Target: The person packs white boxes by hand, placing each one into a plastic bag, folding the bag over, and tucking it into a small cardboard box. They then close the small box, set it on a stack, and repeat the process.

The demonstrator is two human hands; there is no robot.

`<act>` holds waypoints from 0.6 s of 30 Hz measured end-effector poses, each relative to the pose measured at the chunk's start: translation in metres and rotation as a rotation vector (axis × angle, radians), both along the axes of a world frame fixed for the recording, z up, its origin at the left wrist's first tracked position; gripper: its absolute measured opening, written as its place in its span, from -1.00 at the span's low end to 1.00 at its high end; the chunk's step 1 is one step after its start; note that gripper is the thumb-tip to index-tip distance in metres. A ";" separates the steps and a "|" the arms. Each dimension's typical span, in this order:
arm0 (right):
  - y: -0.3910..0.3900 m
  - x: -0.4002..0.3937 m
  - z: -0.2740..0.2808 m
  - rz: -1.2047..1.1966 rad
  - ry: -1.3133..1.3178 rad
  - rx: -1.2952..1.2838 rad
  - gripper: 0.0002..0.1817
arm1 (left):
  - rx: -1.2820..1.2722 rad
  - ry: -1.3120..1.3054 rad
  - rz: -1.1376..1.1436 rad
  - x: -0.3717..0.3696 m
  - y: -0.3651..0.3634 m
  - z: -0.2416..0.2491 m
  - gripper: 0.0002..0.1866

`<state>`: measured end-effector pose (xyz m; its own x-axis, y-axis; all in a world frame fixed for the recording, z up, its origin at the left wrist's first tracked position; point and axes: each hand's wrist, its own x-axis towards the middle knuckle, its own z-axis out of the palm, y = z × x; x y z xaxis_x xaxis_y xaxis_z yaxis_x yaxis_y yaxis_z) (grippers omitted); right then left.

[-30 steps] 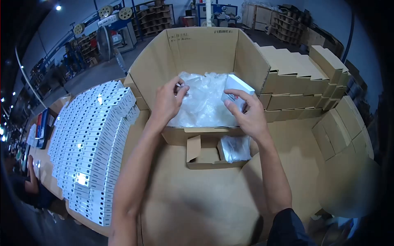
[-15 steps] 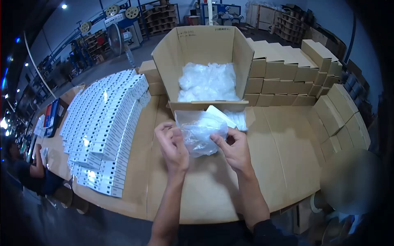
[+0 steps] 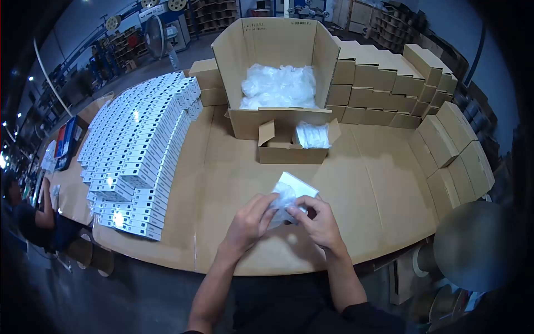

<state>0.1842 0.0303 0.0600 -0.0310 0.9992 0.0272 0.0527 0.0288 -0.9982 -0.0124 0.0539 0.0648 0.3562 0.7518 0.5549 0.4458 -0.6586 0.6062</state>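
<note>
Over the near middle of the table, a flat white box [image 3: 300,185] is partly wrapped in a clear plastic bag [image 3: 284,196]. My left hand [image 3: 251,221] pinches the bag's left side with closed fingers. On the right, my right hand [image 3: 319,221] grips the bag and the box's lower edge between thumb and fingers. Beyond my hands stands a small open carton [image 3: 292,156], its flaps up, with several plastic-wrapped white packs [image 3: 312,136] in its right part.
A large open carton [image 3: 283,42] full of clear bags [image 3: 278,86] stands behind the small one. White boxes [image 3: 142,150] are stacked high on the left. Brown cartons [image 3: 384,83] line the back right and right edge [image 3: 445,136]. A person [image 3: 33,209] sits at far left.
Both hands have come closer to me with the white box and bag. The bag, spread wide before, is now gathered around the box. The small carton is now uncovered to view.
</note>
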 end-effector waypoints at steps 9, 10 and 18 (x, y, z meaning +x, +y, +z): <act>-0.015 0.008 -0.008 -0.247 -0.355 0.220 -0.78 | -0.175 -0.341 0.125 -0.020 0.010 -0.007 -0.64; -0.016 0.006 -0.008 -0.262 -0.341 0.206 -0.78 | 0.012 -0.121 0.127 -0.015 0.004 0.008 -0.60; -0.012 -0.002 -0.007 -0.031 -0.380 0.335 -0.72 | -0.636 -0.293 -0.118 0.002 0.016 0.021 -0.78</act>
<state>0.1826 0.0180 0.0526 -0.0710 0.9381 0.3391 0.4163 0.3368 -0.8446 -0.0101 0.0695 0.0862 0.3583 0.9275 0.1066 0.1528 -0.1709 0.9734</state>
